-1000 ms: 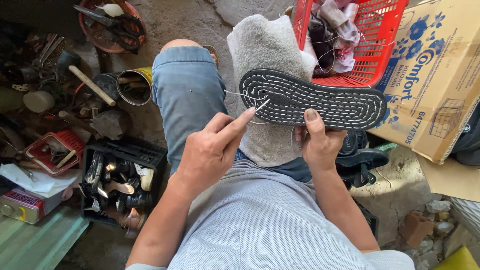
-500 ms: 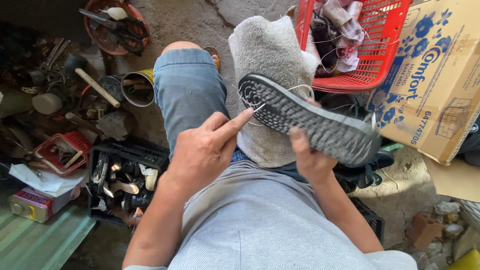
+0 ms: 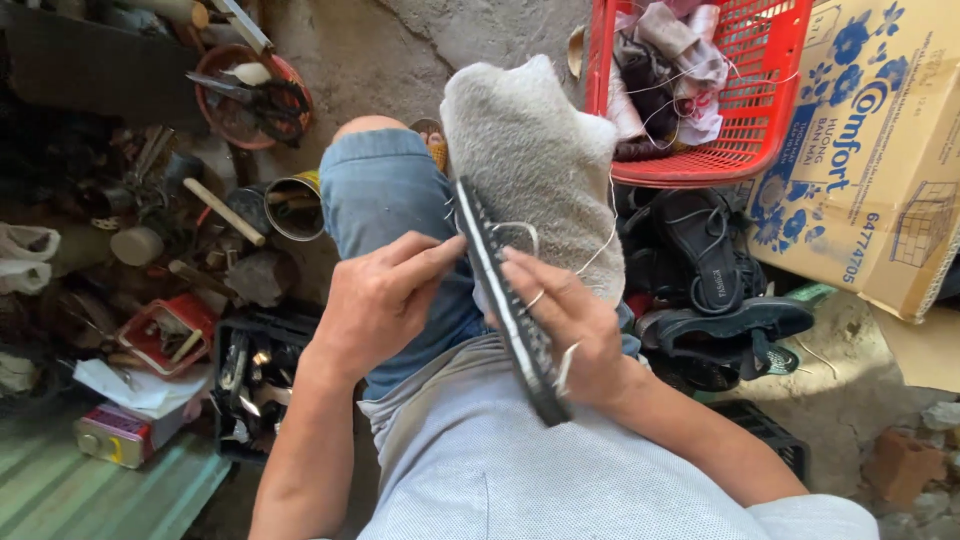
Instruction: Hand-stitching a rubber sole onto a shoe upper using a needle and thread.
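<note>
I hold one black shoe sole (image 3: 505, 300) on its edge over my lap. My right hand (image 3: 570, 325) grips it tight at 3 o'clock. My left hand (image 3: 375, 305) touches it at 9 o'clock, maybe pinching a needle. One white thread (image 3: 600, 245) loops over one grey towel (image 3: 535, 160). One red basket (image 3: 710, 90) sits at 1 o'clock.

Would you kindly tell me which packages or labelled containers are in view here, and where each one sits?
Cardboard box: upper right, beside the red basket; tan, with blue flower print.
Small tin: lower left on the floor; rectangular, red and yellow label.
No screens or signs show.
</note>
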